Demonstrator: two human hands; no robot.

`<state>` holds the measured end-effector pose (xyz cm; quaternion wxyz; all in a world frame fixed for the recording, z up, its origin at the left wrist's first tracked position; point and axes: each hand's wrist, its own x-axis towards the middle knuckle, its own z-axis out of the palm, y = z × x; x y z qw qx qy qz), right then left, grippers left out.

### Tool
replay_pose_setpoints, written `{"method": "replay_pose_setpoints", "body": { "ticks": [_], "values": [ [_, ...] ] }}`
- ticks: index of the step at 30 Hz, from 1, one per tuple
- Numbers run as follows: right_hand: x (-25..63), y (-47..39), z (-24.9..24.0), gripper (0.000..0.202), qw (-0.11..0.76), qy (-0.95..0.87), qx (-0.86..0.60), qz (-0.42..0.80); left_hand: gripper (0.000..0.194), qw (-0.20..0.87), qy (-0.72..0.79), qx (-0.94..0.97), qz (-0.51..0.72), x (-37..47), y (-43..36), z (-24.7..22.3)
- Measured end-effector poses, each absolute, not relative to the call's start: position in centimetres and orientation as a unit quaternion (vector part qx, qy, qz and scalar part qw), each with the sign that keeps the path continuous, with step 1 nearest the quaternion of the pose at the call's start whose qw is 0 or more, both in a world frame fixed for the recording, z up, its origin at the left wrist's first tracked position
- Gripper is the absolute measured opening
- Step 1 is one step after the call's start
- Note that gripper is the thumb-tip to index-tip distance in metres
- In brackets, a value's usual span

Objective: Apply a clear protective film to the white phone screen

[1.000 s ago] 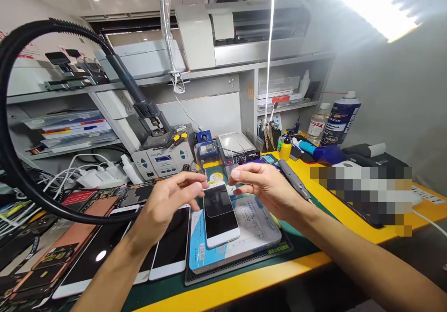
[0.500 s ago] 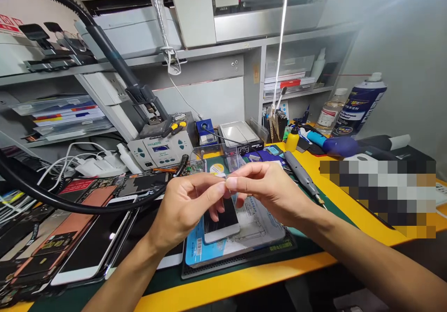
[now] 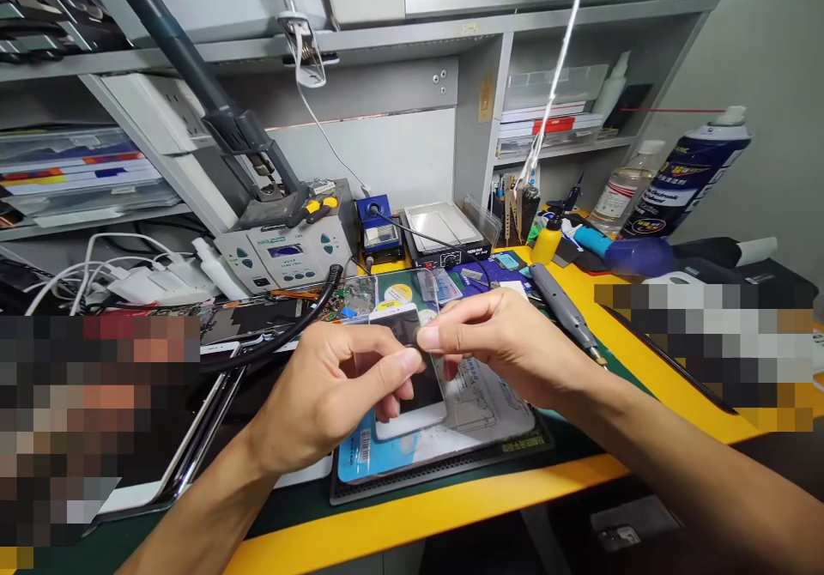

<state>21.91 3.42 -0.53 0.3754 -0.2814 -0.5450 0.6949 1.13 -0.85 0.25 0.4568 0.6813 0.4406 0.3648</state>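
Both hands are raised close together over a white-framed phone (image 3: pixel 412 403) with a dark screen. My left hand (image 3: pixel 348 382) pinches with thumb and index finger; what lies between the tips is hidden or too small to name. Almost touching it, my right hand (image 3: pixel 482 335) makes a similar pinch, also on something I cannot make out. The phone lies face up on a blue and white package (image 3: pixel 476 412), which rests on a dark flat pad (image 3: pixel 444 476). The fingers cover part of the phone's screen.
A grey electric screwdriver-like tool (image 3: pixel 560 305) lies to the right on the green mat. Behind stand a grey control station (image 3: pixel 289 249), a yellow bottle (image 3: pixel 547 240) and a blue spray can (image 3: pixel 688 172). A black hose (image 3: pixel 289 330) curves across the left.
The view has shifted, so the shelves sit higher in the picture. My two hands stay close together, and the pinching fingertips have moved slightly lower against the phone.
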Motion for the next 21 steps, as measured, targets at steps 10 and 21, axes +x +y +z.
{"method": "replay_pose_setpoints", "body": {
  "ticks": [10, 21],
  "values": [
    [22.4, 4.1, -0.5, 0.012, 0.335, -0.536, -0.299, 0.715, 0.035, 0.478, 0.450, 0.694, 0.294, 0.8, -0.4, 0.9],
    [23.4, 5.3, -0.5, 0.020, 0.343, -0.523, -0.294, 0.723, 0.036, 0.494, 0.458, 0.697, 0.245, 0.0, -0.1, 1.0]
  ]
}}
